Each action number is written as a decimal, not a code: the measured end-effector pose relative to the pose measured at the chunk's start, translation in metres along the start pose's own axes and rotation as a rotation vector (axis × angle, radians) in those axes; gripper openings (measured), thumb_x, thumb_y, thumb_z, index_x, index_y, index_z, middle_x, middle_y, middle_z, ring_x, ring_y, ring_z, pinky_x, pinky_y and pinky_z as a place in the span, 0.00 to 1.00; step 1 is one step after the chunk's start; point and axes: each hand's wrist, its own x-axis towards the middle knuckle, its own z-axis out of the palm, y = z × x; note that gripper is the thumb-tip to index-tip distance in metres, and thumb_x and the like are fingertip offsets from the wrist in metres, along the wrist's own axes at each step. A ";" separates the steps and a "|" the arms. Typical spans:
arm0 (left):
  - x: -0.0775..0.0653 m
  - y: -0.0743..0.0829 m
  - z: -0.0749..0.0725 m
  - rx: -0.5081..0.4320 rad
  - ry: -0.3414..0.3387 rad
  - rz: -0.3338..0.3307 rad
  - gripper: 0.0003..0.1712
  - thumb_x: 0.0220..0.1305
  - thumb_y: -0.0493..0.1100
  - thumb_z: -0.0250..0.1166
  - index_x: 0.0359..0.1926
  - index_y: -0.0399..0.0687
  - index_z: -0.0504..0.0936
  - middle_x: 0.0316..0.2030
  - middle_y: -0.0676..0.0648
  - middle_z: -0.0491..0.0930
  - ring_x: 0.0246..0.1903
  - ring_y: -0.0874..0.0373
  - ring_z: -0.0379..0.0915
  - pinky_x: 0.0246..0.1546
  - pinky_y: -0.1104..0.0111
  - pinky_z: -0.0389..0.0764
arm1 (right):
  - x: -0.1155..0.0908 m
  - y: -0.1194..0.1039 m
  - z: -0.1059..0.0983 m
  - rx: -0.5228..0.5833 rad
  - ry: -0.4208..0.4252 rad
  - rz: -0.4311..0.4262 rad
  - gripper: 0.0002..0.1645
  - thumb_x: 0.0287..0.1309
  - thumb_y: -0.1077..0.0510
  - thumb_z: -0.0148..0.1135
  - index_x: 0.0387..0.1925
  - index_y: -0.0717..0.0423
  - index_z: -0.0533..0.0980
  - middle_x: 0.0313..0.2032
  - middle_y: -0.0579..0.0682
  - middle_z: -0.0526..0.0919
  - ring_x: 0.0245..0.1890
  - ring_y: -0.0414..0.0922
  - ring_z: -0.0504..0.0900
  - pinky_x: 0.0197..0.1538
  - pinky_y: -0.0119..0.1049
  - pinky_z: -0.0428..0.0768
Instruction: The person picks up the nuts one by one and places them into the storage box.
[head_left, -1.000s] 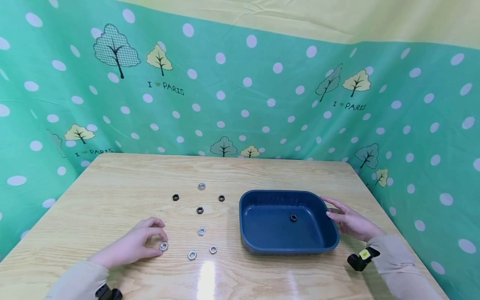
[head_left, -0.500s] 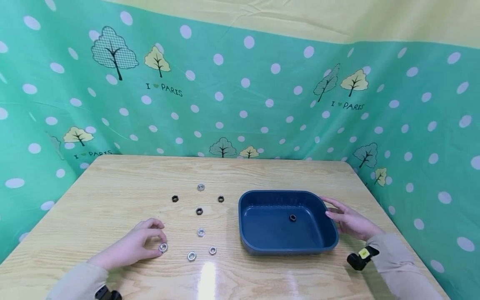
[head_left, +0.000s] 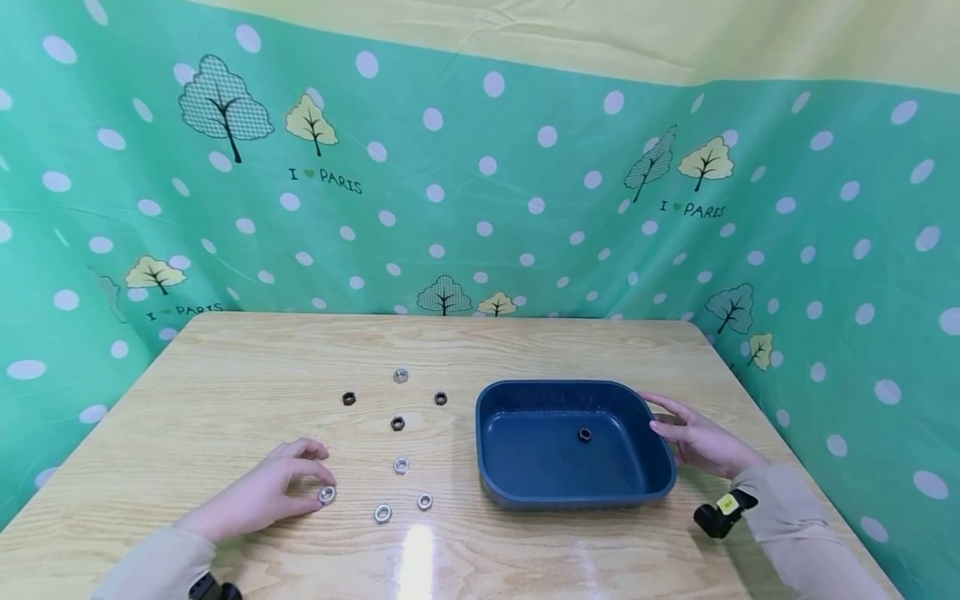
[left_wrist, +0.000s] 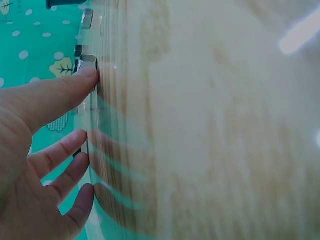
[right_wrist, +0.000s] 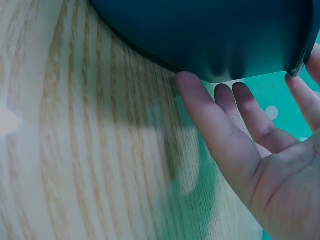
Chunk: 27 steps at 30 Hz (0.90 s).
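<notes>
On the wooden table's left half, my left hand (head_left: 281,487) pinches a silver hex nut (head_left: 327,495) between thumb and index finger. The nut sits at tabletop level; the left wrist view shows the thumb against it, with the index finger hidden. Several other nuts lie to the right and farther back, among them a silver nut (head_left: 382,513), a smaller silver nut (head_left: 425,502) and a black nut (head_left: 397,423). At the right, my right hand (head_left: 701,437) touches the side and rim of a dark blue basin (head_left: 577,502) with fairly straight fingers. One dark nut (head_left: 585,434) lies inside the basin.
Farther back on the table (head_left: 255,358) are a silver nut (head_left: 401,376), a black nut (head_left: 348,398) and another black nut (head_left: 440,398). A green dotted curtain (head_left: 390,192) hangs behind the table and along its right side.
The head view has shifted slightly. Both hands, the nuts and the basin keep practically the same places.
</notes>
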 end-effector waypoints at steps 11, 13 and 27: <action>0.000 -0.001 0.002 0.016 0.024 0.028 0.12 0.45 0.47 0.73 0.31 0.68 0.80 0.48 0.47 0.73 0.50 0.46 0.68 0.51 0.48 0.71 | 0.000 0.000 0.000 -0.014 0.005 -0.014 0.39 0.70 0.50 0.47 0.74 0.46 0.42 0.68 0.70 0.47 0.51 0.41 0.75 0.50 0.46 0.78; -0.001 -0.001 0.002 0.023 0.026 0.038 0.12 0.45 0.47 0.73 0.31 0.68 0.80 0.48 0.48 0.73 0.49 0.47 0.68 0.50 0.50 0.71 | 0.000 0.000 0.000 -0.016 0.012 -0.013 0.39 0.70 0.50 0.47 0.74 0.47 0.42 0.68 0.71 0.47 0.51 0.41 0.75 0.50 0.46 0.78; -0.003 -0.003 0.002 0.033 0.028 0.073 0.11 0.46 0.50 0.73 0.29 0.69 0.79 0.49 0.48 0.74 0.49 0.46 0.69 0.50 0.51 0.71 | -0.001 0.001 0.002 0.003 0.015 -0.012 0.40 0.70 0.50 0.48 0.74 0.47 0.41 0.68 0.71 0.47 0.52 0.41 0.74 0.52 0.46 0.78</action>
